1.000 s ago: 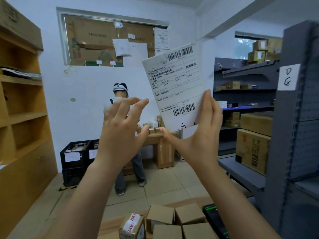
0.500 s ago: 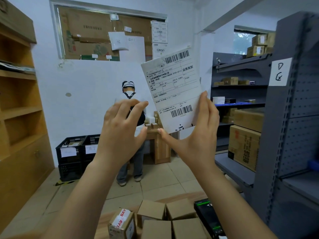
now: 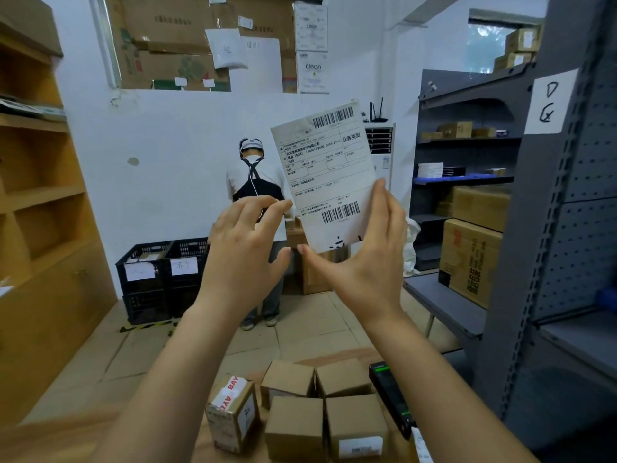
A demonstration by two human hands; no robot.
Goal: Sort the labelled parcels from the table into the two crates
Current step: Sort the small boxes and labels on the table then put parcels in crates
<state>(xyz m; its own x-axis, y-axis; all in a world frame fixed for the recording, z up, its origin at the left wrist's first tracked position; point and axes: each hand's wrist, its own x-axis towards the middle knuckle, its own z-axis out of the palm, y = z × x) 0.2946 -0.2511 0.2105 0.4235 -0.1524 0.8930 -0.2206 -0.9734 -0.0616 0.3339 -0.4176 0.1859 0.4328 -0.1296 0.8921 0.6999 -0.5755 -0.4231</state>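
My right hand point(image 3: 367, 262) holds up a flat white parcel point(image 3: 329, 172) with barcodes and a printed shipping label. Its lower edge sits between my thumb and my upright fingers. My left hand point(image 3: 247, 248) is raised beside it, fingers spread and holding nothing, the index fingertip close to the parcel's left edge. Several small cardboard parcels point(image 3: 293, 426) stand on the wooden table point(image 3: 66, 439) below my arms, one sealed with red-lettered tape point(image 3: 232, 412). Two black crates point(image 3: 143, 282) point(image 3: 187, 272) with white paper labels stand side by side on the floor at the far wall.
A person point(image 3: 257, 208) stands with their back to me at a small desk between me and the crates. Wooden shelving point(image 3: 36, 202) lines the left, grey metal racks point(image 3: 567, 228) with cartons the right. A black scanner point(image 3: 390, 399) lies at the table's right.
Both hands and the parcel sit lower in view, and my left index finger has come closer to the parcel's edge. The person at the back has shifted to the right.
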